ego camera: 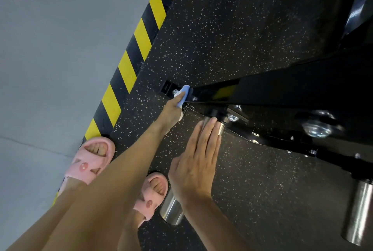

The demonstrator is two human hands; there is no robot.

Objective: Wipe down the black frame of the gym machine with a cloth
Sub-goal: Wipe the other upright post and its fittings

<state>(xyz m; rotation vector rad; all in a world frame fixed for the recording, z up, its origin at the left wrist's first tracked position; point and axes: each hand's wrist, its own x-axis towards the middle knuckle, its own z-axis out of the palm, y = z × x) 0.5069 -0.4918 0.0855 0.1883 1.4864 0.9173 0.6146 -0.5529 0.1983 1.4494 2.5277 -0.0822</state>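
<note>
The machine's black frame (pixel 282 91) runs across the right half of the view, low over the speckled rubber floor. My left hand (pixel 171 113) reaches far out and holds a folded blue cloth (pixel 184 94) against the frame's far end, near a bolt and a black foot plate. My right hand (pixel 198 159) hovers nearer, fingers straight and together, holding nothing. Its fingertips overlap a chrome peg (pixel 214 125) below the frame.
More chrome pegs stick out of the frame at lower right (pixel 359 212) and by my foot (pixel 171 208). My feet in pink slippers (pixel 90 159) stand at the mat's edge. A yellow-and-black striped border (pixel 139 42) separates the mat from grey floor (pixel 50 48).
</note>
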